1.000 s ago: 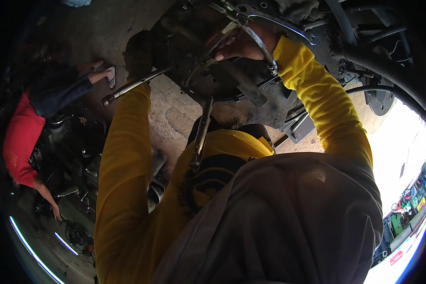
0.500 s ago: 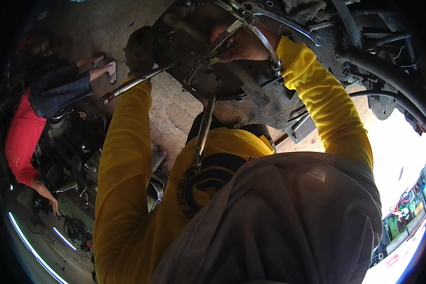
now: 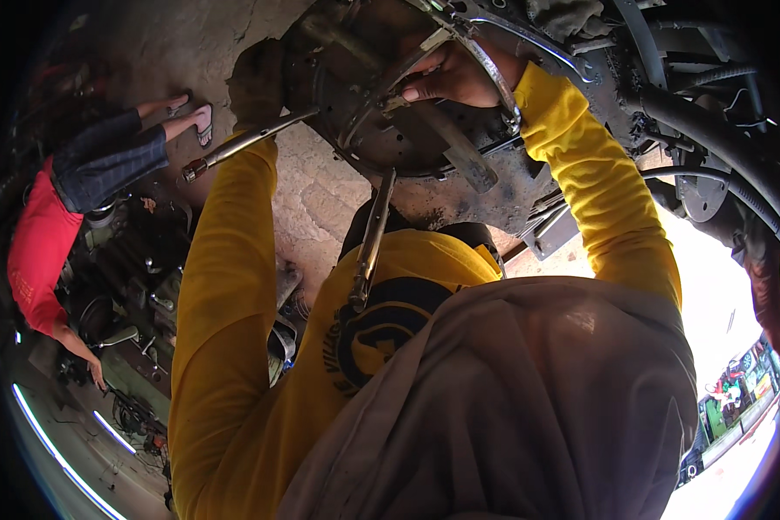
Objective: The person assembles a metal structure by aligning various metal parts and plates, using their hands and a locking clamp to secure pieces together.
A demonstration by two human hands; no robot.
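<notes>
A round dark metal housing (image 3: 381, 160) with holes round its rim lies before me. Above it stands a curved metal frame (image 3: 485, 65), its bent strips arching over my right wrist. My right hand (image 3: 464, 80) reaches inside this frame, thumb and fingers pinched at a small piece by the inner strip; what they hold is too dark to name. My left hand (image 3: 256, 87), dark and in shadow, is at the left side of the housing with its fingers hidden. One metal bar (image 3: 251, 143) slants across my left forearm, and a second metal bar (image 3: 374, 238) points toward my chest.
A combination wrench (image 3: 529, 39) lies behind the frame. Thick hoses (image 3: 711, 121) and machine parts crowd the right. On the left, a person in a red shirt (image 3: 39, 251) reaches over dark machinery. At the right edge hangs a reddish-brown shape (image 3: 761, 277).
My right hand has shifted slightly down and right, its thumb now showing more clearly. A reddish-brown shape has come in at the right edge. The bars stay nearly in place.
</notes>
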